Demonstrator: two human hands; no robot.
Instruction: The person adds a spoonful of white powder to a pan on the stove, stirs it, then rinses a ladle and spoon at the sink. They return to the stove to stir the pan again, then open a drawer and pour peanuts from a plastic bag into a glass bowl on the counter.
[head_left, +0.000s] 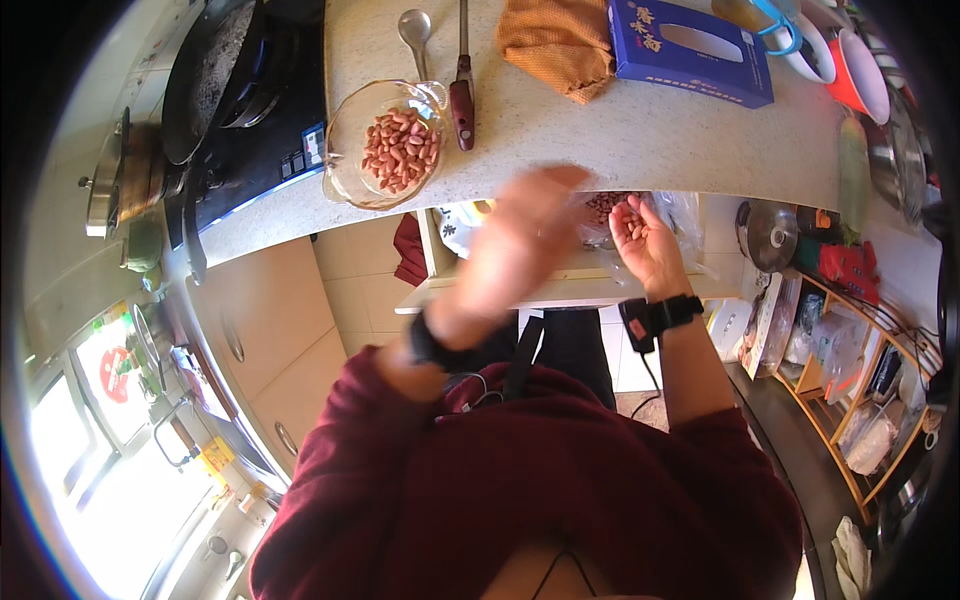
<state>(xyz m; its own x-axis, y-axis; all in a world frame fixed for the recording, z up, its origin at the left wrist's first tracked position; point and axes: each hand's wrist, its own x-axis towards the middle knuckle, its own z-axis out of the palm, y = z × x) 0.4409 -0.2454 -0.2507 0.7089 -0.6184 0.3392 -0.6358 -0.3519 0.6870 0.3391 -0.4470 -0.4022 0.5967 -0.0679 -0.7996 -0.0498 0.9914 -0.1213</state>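
My right hand is turned palm up over the open drawer, its fingers curled around several shelled peanuts. Just behind it in the drawer, a clear plastic bag lies by more red-skinned peanuts. Motion blurs my left hand, raised over the drawer to the left of my right hand; its fingers and anything in them are unclear. On the counter to its left stands a clear glass bowl with a heap of peanuts in it.
Behind the bowl lie a metal spoon and a utensil with a dark red handle. An orange cloth touches a blue tissue box. A frying pan sits on the black hob at left; the drawer juts out below the counter.
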